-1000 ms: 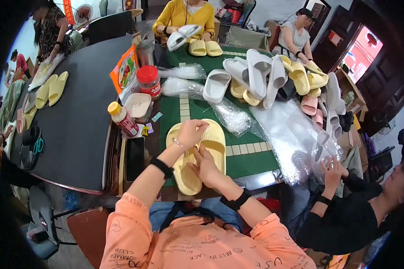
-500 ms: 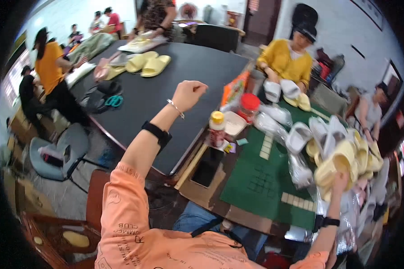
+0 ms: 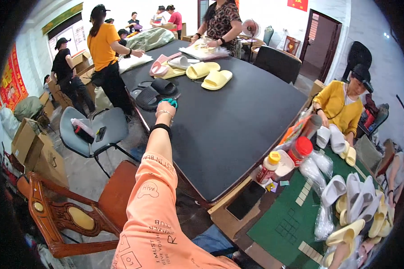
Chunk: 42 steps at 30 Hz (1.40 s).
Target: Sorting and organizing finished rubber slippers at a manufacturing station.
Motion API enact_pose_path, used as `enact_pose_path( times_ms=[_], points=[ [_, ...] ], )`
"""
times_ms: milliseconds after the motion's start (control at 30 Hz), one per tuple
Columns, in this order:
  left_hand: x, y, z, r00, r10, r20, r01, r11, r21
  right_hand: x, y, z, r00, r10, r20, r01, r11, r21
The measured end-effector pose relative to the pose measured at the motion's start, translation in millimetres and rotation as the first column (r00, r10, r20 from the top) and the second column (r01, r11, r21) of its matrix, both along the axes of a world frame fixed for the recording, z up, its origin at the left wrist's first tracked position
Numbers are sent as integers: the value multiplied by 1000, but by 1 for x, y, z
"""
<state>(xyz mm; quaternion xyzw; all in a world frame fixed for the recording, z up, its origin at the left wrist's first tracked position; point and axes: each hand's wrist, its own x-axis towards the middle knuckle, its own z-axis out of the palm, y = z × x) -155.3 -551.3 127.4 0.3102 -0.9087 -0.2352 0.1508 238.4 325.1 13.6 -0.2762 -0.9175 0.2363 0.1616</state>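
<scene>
- The left hand (image 3: 167,106) has gone far out to the left and is now on the scissors (image 3: 173,102) with the blue-green handles.
- The left grip looks closed around those handles. The scissors lie on the black tabletop (image 3: 229,134), near its left edge.
- Black slippers (image 3: 147,97) sit just past the scissors, on the left.
- A second ago both hands were at yellow slippers in the middle of the green mat (image 3: 267,229). Now that near part of the mat has no slippers on it.
- The yellow slippers (image 3: 347,233) are now at the near right, by the slipper pile (image 3: 361,197).
- The right hand (image 3: 339,254) shows only a little, low on the right, up against those yellow slippers. I cannot tell if its grip is tight or loose.
- The head has turned left too, so more of the black tabletop shows.
- I think this means the slipper work has stopped for a bit, and the left hand has come for a cutting tool.
- Clear bags (image 3: 323,219) lie to the left of the pile, with no hand on them.
</scene>
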Motion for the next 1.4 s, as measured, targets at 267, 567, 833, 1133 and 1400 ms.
enact_pose_path(
  times_ms=[267,567,833,1133,1400],
  points=[
    [-8,-39,4,983,182,29,-178,977,-115,-38,-290,95,930,356,95,-364,928,83],
    [-29,-102,-6,983,181,-26,-183,979,-95,-137,-483,134,94,990,110,-995,90,40],
    [-62,-150,-22,981,174,-91,-186,970,-155,-162,-520,91,92,976,196,-996,93,4],
    [-81,-146,-3,992,112,-55,-120,979,-167,-163,-529,91,103,960,262,-991,121,-54],
    [-116,-138,-3,1000,-7,1,7,932,-363,-159,-531,87,113,961,253,-988,135,-71]
  ],
)
